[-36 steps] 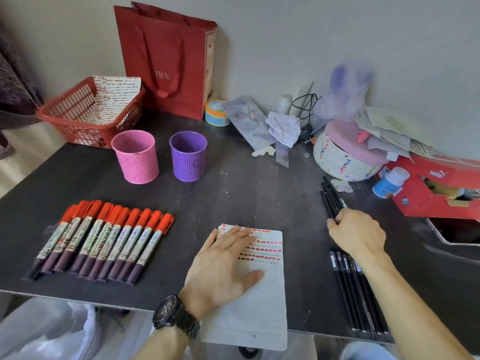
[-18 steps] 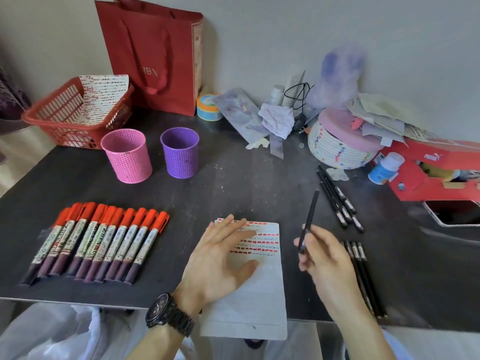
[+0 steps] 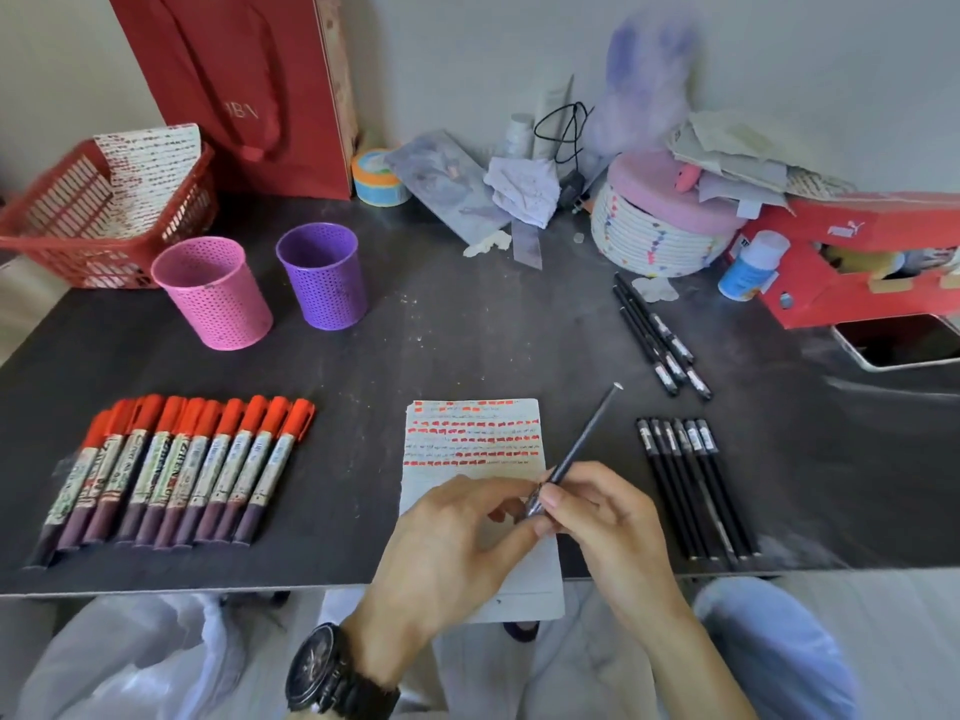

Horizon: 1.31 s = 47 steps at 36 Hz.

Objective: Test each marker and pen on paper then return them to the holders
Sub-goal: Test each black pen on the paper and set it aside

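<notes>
Dark and dusty, the desk (image 3: 467,324) runs across the frame with clutter pushed back against the wall, which I take to be a way of keeping the middle free for testing. At lower centre my right hand (image 3: 613,517) grips a black pen (image 3: 582,444) by its lower end, shaft slanting up and to the right. My left hand (image 3: 457,543) meets it there, fingers pinching the same end; I judge it is about to pull the cap, though the cap itself is hidden between the fingers. Both hands hover over the paper (image 3: 472,433), whose upper half carries rows of red strokes.

Red markers (image 3: 171,470) lie side by side at lower left, caps pointing away, probably sorted as one batch. Right of the paper six black pens (image 3: 691,480) lie in a neat row, and a looser group of pens (image 3: 654,340) sits further up, near the striped round box (image 3: 654,246). I cannot tell which group is tested. At upper left the pink holder (image 3: 213,293) and purple holder (image 3: 322,275) stand upright, just beside each other, with nothing showing above their rims.
</notes>
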{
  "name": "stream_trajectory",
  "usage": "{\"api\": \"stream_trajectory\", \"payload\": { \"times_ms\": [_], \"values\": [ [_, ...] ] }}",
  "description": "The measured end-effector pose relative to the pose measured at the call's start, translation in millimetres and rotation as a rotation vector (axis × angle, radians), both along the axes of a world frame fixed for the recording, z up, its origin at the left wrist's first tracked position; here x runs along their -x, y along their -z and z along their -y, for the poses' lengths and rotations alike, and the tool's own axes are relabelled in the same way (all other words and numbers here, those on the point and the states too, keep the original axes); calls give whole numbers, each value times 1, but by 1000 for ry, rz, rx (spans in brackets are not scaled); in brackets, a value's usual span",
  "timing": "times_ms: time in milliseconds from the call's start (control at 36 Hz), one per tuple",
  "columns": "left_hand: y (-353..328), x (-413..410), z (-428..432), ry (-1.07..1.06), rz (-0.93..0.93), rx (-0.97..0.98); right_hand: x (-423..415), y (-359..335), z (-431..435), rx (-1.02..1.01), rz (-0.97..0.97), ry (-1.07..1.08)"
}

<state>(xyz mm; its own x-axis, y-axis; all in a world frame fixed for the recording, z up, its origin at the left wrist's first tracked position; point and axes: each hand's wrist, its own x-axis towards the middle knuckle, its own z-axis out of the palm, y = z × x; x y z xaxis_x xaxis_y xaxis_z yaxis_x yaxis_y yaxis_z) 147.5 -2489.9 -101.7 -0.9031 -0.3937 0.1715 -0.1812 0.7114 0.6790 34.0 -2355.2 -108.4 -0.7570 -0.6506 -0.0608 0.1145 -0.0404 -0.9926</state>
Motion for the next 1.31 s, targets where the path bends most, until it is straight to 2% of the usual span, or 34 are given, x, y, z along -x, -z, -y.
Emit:
{"api": "stream_trajectory", "payload": {
  "times_ms": [111, 222, 417, 528, 750, 833, 944, 1000, 1222, 1306],
  "values": [
    [-1, 0, -1, 8, 6, 17, -2, 1, 0, 11, -10, -7],
    [-2, -3, 2, -9, 53, 36, 0, 2, 0, 52, 63, 36],
    [-4, -2, -6, 28, 68, 38, 0, 4, 0, 46, 24, -57],
    [0, 1, -12, -11, 102, 131, 3, 6, -1, 21, -5, -65],
    [9, 2, -7, -83, 136, 94, 11, 11, -6, -14, 13, -70],
    [10, 0, -4, -93, 115, 154, 9, 10, -4, -2, 9, -69],
    [12, 2, -1, -146, -23, 201, 13, 3, 1, 138, 186, 70],
    [13, 7, 1, -174, -36, 173, 22, -3, 2, 162, 203, 148],
    [20, 42, 5, -177, -20, 86, 53, -5, 30, -65, -91, 253],
    [30, 48, 5, -167, 44, 94, 54, 5, 34, -144, -154, 270]
  ]
}}
